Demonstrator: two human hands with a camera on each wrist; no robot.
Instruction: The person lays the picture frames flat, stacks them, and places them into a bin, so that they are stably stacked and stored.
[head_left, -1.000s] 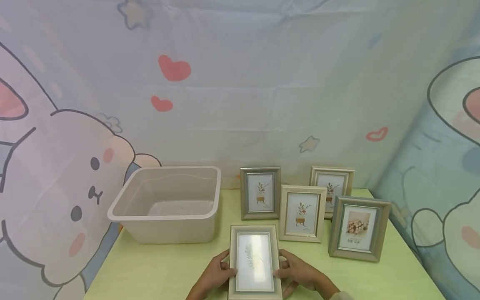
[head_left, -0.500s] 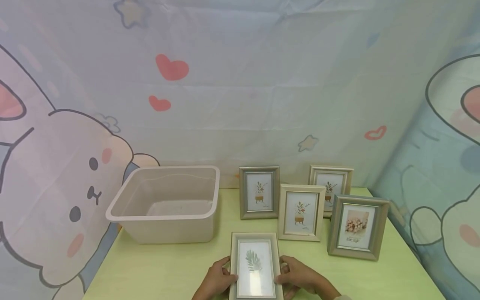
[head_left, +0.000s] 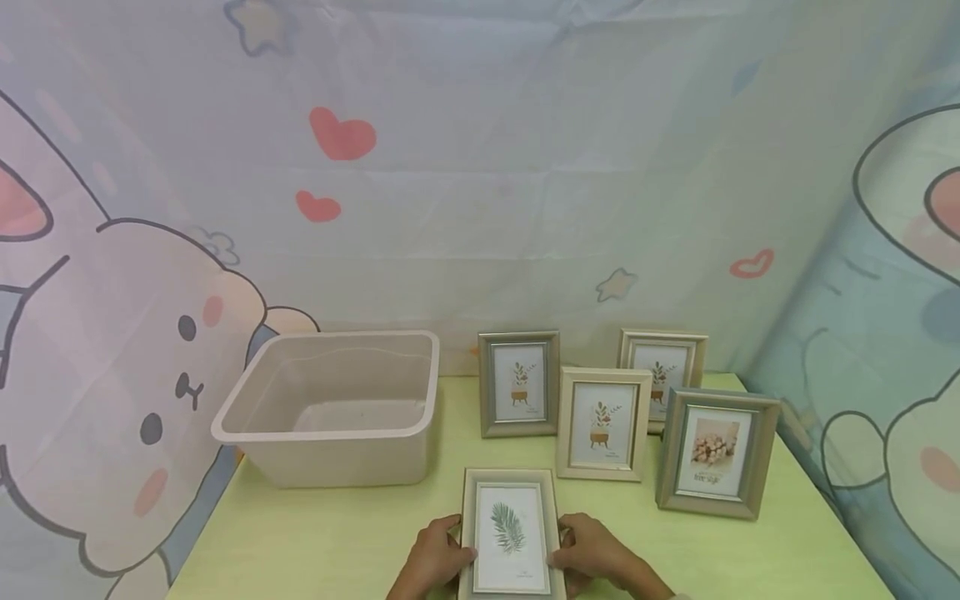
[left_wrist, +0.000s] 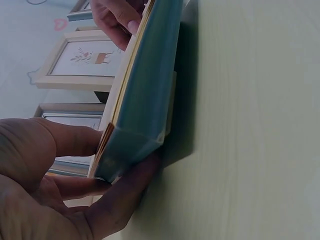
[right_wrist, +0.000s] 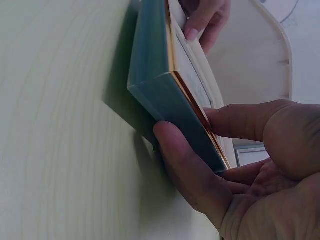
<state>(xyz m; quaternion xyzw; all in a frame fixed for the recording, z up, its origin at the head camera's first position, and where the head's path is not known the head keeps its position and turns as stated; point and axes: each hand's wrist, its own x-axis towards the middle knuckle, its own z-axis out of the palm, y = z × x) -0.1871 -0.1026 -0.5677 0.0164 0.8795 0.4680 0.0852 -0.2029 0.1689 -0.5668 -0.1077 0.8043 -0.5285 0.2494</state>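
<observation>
In the head view a cream picture frame (head_left: 512,537) with a green leaf print is held near the table's front edge, its face tipped up. My left hand (head_left: 433,557) grips its left side, and my right hand (head_left: 600,554) grips the right side, each thumb on the front edge. In the left wrist view the left hand (left_wrist: 65,185) has thumb and fingers around one side of the picture frame (left_wrist: 147,75). The right wrist view has the right hand (right_wrist: 250,160) pinching the opposite side of the picture frame (right_wrist: 172,107). A shadow falls on the table beneath it.
A beige plastic bin (head_left: 337,458) stands at the left. Behind and to the right are a grey-brown picture frame (head_left: 520,430), a cream one (head_left: 600,473), another frame (head_left: 697,342) behind it, and a taupe frame (head_left: 708,506). They stand on the green table (head_left: 300,542).
Both hands have lowered the leaf picture frame slightly toward the front edge. Its tilt has changed, so the glare has left the glass and the print shows clearly.
</observation>
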